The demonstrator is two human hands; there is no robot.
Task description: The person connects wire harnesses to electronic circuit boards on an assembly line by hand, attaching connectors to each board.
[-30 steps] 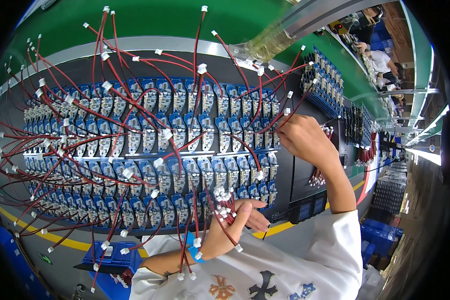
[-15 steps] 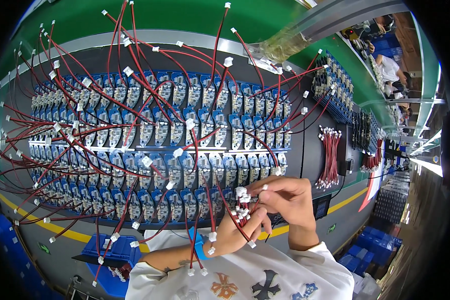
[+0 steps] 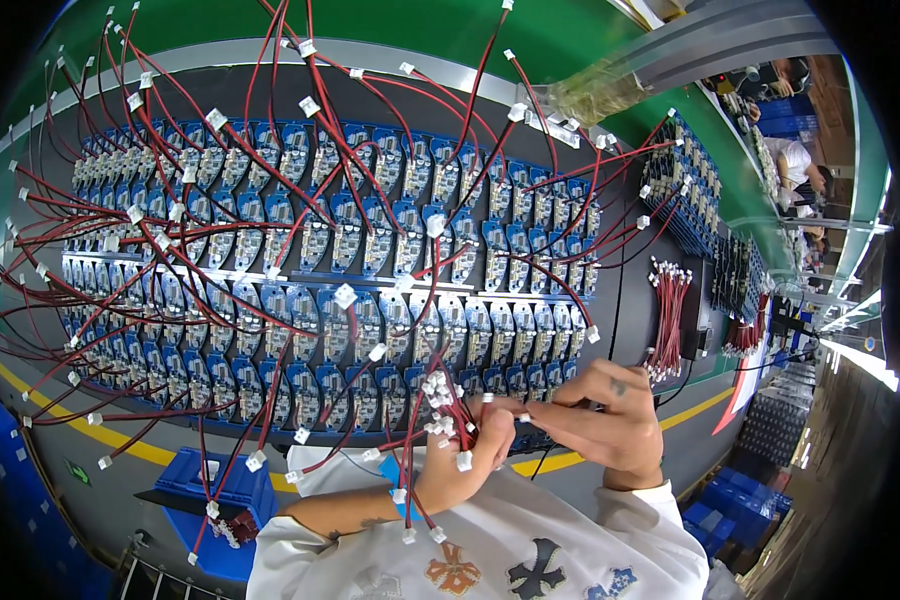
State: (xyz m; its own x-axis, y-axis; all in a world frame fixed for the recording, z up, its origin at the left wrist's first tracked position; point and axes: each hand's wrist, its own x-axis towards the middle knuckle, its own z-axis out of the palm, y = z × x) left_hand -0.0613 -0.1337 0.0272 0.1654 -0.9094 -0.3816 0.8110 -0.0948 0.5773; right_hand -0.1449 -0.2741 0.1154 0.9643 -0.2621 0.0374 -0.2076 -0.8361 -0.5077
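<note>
Left grip (image 3: 458,470) closed around a bundle of red-and-black cables (image 3: 438,392), right grip (image 3: 610,425) pinching a white connector (image 3: 524,417).

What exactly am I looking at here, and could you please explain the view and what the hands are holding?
There is no machine: these are a person's bare hands, filmed by a head-worn fisheye camera looking down, so straight edges bend. Rows of blue circuit boards lie on a dark work surface, with red-and-black wire leads stretching across them. The left hand holds a bunch of white-tipped cables; the right hand pinches a small white connector beside it. Another cable bundle lies to the right.
</note>
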